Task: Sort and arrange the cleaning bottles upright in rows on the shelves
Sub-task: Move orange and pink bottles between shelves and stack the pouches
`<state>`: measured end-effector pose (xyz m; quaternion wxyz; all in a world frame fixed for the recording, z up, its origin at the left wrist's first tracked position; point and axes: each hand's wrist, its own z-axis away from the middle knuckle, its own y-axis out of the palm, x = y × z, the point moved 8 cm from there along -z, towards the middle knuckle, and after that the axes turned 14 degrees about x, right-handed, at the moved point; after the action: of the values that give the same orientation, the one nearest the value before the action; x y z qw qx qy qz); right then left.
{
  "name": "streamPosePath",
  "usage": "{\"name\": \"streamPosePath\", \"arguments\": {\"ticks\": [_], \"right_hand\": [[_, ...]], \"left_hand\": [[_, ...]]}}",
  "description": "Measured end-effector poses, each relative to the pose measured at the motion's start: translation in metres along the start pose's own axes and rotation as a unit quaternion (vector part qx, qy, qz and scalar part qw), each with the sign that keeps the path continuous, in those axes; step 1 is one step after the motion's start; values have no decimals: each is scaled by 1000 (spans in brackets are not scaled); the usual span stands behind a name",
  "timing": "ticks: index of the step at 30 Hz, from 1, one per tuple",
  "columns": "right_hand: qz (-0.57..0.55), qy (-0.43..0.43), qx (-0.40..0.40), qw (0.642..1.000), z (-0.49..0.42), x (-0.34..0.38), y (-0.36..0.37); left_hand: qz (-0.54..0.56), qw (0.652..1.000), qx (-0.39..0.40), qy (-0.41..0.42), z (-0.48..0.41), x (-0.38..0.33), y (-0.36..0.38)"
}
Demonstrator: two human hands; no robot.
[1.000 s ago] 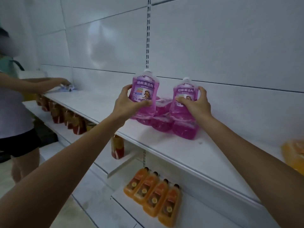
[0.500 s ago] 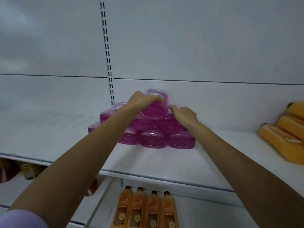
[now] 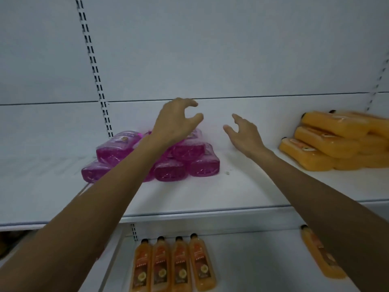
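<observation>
We see the pink bottles heaped on their sides in a low pile on the upper shelf, a little toward nine o'clock of its middle and set back near the rear wall. They are clear plastic filled with bright magenta liquid, and their flat bases face us. One bottle at the ten o'clock edge of the pile shows a purple label whose print is too blurred for us to read. None of them stands upright. The left hand hovers over the top of the pile, its fingers loosely curved and its thumb apart, holding nothing. Whether its wrist brushes the top bottle, we cannot tell. The right hand is at three o'clock of the pile, apart from it, fingers spread and relaxed, also holding nothing. Further toward three o'clock on the same shelf, well apart from the pile, orange bottles lie stacked on their sides with their dark caps toward the wall. At eleven o'clock of the pile a slotted rail runs up the white back panel. On the lower shelf, at six o'clock, we see four orange bottles with black caps side by side in a row, and a single orange bottle at four o'clock, partly hidden by the right forearm.
</observation>
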<state>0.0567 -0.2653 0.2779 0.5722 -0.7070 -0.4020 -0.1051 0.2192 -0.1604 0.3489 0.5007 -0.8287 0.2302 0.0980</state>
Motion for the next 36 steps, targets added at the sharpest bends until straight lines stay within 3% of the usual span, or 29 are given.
{"name": "streamPosePath", "arguments": {"ticks": [11, 20, 28, 36], "right_hand": [[48, 81, -76, 993, 154, -129, -149], [84, 232, -145, 958, 322, -273, -271], [89, 346, -143, 923, 440, -381, -304], [20, 399, -94, 912, 438, -486, -288]], "left_hand": [[125, 980, 121, 97, 23, -164, 162], [194, 932, 258, 165, 72, -327, 308], [251, 876, 396, 109, 138, -387, 464], [251, 855, 452, 45, 114, -380, 569]]}}
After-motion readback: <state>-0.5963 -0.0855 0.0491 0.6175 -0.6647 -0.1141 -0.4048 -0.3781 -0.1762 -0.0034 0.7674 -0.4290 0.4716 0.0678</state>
